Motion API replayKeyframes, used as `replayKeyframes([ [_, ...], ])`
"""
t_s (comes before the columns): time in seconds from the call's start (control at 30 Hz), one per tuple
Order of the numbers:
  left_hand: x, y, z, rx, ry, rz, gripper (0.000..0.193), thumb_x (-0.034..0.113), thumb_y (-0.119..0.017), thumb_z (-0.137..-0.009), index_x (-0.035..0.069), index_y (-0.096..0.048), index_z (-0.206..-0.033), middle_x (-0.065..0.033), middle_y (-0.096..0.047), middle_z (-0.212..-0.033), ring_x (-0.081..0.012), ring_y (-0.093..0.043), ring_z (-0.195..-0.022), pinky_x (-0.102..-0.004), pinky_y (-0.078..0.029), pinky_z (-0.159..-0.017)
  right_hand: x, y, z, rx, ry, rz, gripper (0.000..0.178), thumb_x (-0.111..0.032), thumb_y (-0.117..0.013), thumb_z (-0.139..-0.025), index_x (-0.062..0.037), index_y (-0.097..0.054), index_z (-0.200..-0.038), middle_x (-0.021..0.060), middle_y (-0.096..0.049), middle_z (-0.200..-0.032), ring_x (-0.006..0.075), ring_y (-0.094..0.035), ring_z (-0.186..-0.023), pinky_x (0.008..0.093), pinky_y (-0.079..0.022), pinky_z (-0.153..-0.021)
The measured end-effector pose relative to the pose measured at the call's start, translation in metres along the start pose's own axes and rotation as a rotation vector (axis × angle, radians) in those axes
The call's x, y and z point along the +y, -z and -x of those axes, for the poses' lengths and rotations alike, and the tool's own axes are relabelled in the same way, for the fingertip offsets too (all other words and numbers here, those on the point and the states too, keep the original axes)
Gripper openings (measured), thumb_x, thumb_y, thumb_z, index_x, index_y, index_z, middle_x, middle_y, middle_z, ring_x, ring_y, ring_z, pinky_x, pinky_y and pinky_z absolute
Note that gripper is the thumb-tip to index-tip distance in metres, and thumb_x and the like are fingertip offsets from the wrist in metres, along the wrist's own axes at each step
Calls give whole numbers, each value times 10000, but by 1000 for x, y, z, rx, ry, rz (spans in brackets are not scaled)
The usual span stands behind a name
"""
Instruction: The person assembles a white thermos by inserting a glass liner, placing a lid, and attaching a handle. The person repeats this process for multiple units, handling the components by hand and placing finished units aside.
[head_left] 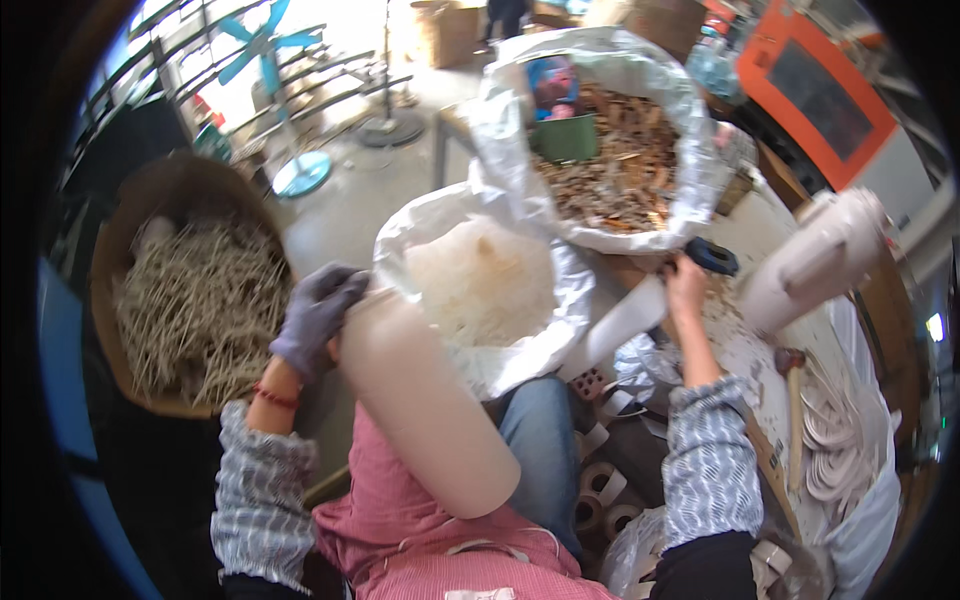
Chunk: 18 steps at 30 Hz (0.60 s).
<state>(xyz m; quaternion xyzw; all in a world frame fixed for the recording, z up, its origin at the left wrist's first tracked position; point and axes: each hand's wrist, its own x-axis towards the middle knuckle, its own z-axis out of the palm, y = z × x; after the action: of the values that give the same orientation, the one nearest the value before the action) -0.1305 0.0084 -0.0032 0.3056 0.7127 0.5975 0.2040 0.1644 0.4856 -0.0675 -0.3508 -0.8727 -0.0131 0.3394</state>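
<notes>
My left hand (320, 315), in a grey glove, grips the upper end of a large beige plastic cylinder (430, 410). The cylinder slants across my lap, its rounded lower end toward my knees. My bare right hand (684, 290) is closed at the near end of a dark blue tool (712, 256) by the worktable's edge. Whether its fingers hold only the tool is hard to see. A wide whitish strip (630, 318) runs from beside that hand down toward my knee. A similar beige container (815, 260) with moulded ridges lies tilted on the worktable (765, 375).
A white sack of pale powder (480, 280) stands before me, with a sack of brown scraps (630, 165) behind it. To the left is a carton (110, 330) full of thin beige sprues. A hammer (791, 410) and coiled pale strips (838, 440) lie at right; a blue fan (265, 60) stands beyond.
</notes>
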Motion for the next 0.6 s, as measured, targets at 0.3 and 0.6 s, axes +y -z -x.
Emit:
replayKeyframes([
  [0.3,-37,3,37,-150,41,260,583,214,-709,-881,7,-451,-1362,-93,-544,-1269,-169,-504,-1192,-297,-433,-1001,-49,45,26,-122,47,116,104,-134,-677,-807,-93,-676,-903,121,-666,-961,333,-603,-987,413,-469,-846],
  [0.6,-58,-13,64,-88,-274,-63,548,183,-734,-848,132,-530,-1355,-133,-273,-1530,-266,-292,-1406,-399,-325,-1116,-286,85,159,-611,7,-1062,73,-106,-723,-784,-76,-668,-822,81,-598,-1162,266,-486,-1156,369,-334,-1022],
])
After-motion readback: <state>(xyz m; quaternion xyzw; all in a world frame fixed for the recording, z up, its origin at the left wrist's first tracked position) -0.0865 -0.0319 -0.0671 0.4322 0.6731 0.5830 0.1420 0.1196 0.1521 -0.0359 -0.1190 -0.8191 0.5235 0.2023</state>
